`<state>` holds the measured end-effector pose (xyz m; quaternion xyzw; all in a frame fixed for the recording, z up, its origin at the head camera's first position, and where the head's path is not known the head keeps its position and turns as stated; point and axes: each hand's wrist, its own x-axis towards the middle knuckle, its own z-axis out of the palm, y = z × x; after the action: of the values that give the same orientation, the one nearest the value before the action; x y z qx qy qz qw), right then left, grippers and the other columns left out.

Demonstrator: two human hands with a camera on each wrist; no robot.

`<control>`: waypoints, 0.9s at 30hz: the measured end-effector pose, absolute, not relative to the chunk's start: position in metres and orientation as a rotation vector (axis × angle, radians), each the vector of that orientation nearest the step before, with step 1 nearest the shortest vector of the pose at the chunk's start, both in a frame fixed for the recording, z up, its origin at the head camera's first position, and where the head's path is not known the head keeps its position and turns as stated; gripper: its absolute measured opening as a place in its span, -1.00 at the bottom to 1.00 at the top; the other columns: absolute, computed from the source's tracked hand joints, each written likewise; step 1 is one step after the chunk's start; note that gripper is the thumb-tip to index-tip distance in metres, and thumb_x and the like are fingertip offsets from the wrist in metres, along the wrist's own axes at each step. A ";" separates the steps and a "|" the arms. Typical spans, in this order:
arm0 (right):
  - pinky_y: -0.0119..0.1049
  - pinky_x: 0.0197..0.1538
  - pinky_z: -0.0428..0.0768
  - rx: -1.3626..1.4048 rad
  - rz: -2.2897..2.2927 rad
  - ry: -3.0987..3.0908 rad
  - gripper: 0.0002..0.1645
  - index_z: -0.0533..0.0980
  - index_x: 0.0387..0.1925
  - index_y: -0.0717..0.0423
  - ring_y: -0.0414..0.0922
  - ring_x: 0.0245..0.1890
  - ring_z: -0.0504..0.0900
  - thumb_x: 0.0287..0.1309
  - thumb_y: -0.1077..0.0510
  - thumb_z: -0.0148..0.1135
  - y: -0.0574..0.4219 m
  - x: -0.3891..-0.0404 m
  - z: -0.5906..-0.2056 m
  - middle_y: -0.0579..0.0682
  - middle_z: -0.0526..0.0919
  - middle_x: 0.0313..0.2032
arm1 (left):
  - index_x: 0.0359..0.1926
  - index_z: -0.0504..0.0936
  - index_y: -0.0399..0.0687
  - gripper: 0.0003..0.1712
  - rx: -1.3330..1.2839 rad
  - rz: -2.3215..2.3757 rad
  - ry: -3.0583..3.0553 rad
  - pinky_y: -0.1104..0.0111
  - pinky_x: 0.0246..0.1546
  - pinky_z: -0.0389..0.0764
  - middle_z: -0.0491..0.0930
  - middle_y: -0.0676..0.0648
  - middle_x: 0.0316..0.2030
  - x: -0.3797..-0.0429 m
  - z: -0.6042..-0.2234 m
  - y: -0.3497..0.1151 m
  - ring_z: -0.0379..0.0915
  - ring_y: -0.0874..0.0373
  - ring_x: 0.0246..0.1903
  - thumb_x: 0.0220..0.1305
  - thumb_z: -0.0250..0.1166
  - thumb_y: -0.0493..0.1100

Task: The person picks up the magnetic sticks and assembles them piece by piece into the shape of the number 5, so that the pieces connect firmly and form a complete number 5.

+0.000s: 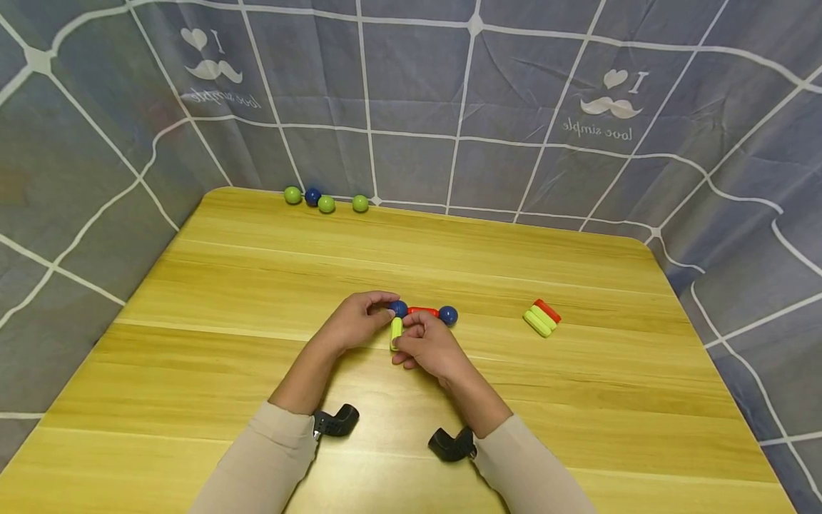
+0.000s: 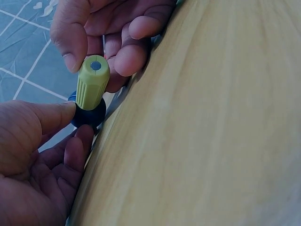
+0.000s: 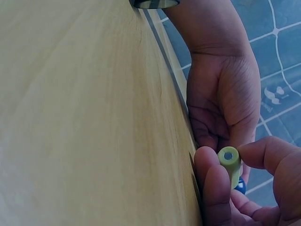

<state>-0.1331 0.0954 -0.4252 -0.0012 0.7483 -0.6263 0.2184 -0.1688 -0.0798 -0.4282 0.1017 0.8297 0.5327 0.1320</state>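
My left hand [image 1: 357, 320] pinches a blue ball [image 1: 399, 308] between thumb and fingers. A red rod [image 1: 424, 311] runs from that ball to a second blue ball [image 1: 448, 315] on its right. With my right hand [image 1: 432, 345] I pinch a ridged yellow-green rod [image 1: 396, 333], its far end right at the held blue ball and its length pointing toward me. In the left wrist view a grey metal disc shows in the near end of the yellow-green rod [image 2: 91, 84]. The right wrist view shows the same rod [image 3: 229, 162] between thumb and fingers.
Two yellow-green rods [image 1: 539, 321] and a red rod [image 1: 548, 311] lie side by side to the right. Along the table's back edge sit several green balls [image 1: 326, 204] and a blue ball [image 1: 312, 197]. A grey curtain with white lines [image 1: 417, 93] hangs behind the wooden table [image 1: 308, 246].
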 end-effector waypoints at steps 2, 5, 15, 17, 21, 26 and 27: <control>-0.28 -0.43 0.65 -0.004 -1.740 2.071 -0.51 0.32 0.15 0.39 0.00 -0.44 0.73 0.24 0.34 0.25 0.095 -0.133 -0.425 0.12 0.58 -0.32 | 0.18 0.61 -0.19 -0.64 0.296 1.541 2.412 0.12 0.07 0.49 0.63 -0.18 0.04 -0.169 -0.427 -0.080 0.53 0.02 0.01 0.41 0.18 -0.28; -0.30 -0.43 0.65 -0.002 -1.746 2.073 -0.51 0.33 0.15 0.36 -0.02 -0.44 0.73 0.24 0.33 0.26 0.095 -0.132 -0.423 0.12 0.59 -0.31 | 0.18 0.61 -0.17 -0.64 0.295 1.537 2.416 0.12 0.08 0.48 0.63 -0.18 0.05 -0.169 -0.426 -0.080 0.53 0.01 0.02 0.41 0.18 -0.28; -0.30 -0.41 0.66 -0.016 -1.754 2.059 -0.55 0.33 0.13 0.36 -0.05 -0.47 0.72 0.26 0.34 0.24 0.098 -0.133 -0.425 0.15 0.59 -0.30 | 0.18 0.61 -0.15 -0.64 0.269 1.532 2.411 0.13 0.04 0.50 0.65 -0.16 0.00 -0.168 -0.426 -0.079 0.54 0.04 -0.05 0.40 0.20 -0.26; -0.30 -0.41 0.65 -0.013 -1.758 2.051 -0.55 0.33 0.13 0.35 -0.05 -0.47 0.72 0.26 0.34 0.24 0.098 -0.133 -0.426 0.15 0.58 -0.31 | 0.18 0.61 -0.14 -0.64 0.272 1.523 2.420 0.14 0.02 0.50 0.65 -0.15 -0.02 -0.168 -0.427 -0.079 0.54 0.05 -0.08 0.40 0.20 -0.26; -0.29 -0.38 0.66 -0.021 -1.752 2.047 -0.55 0.34 0.14 0.36 -0.04 -0.46 0.72 0.27 0.34 0.23 0.100 -0.133 -0.423 0.16 0.57 -0.30 | 0.19 0.61 -0.14 -0.64 0.279 1.522 2.427 0.15 0.00 0.50 0.65 -0.15 -0.04 -0.169 -0.427 -0.079 0.54 0.05 -0.10 0.40 0.20 -0.25; -0.25 -0.37 0.66 -0.087 -1.660 2.198 -0.63 0.43 0.10 0.33 -0.02 -0.46 0.70 0.31 0.28 0.20 0.113 -0.133 -0.409 0.16 0.59 -0.28 | 0.19 0.61 -0.15 -0.63 0.256 1.546 2.401 0.15 -0.01 0.50 0.64 -0.15 -0.02 -0.169 -0.425 -0.079 0.53 0.05 -0.10 0.40 0.20 -0.27; -0.25 -0.38 0.64 -0.112 -1.622 2.281 -0.67 0.47 0.07 0.30 -0.04 -0.46 0.67 0.31 0.25 0.20 0.117 -0.133 -0.406 0.13 0.60 -0.30 | 0.19 0.60 -0.15 -0.63 0.257 1.550 2.396 0.15 -0.01 0.50 0.64 -0.16 -0.01 -0.169 -0.425 -0.078 0.52 0.05 -0.09 0.40 0.20 -0.27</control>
<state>-0.1331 0.1172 -0.4056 -0.0394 0.8025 -0.5707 0.1694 -0.1692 -0.0782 -0.4251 0.0889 0.8282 0.5359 0.1375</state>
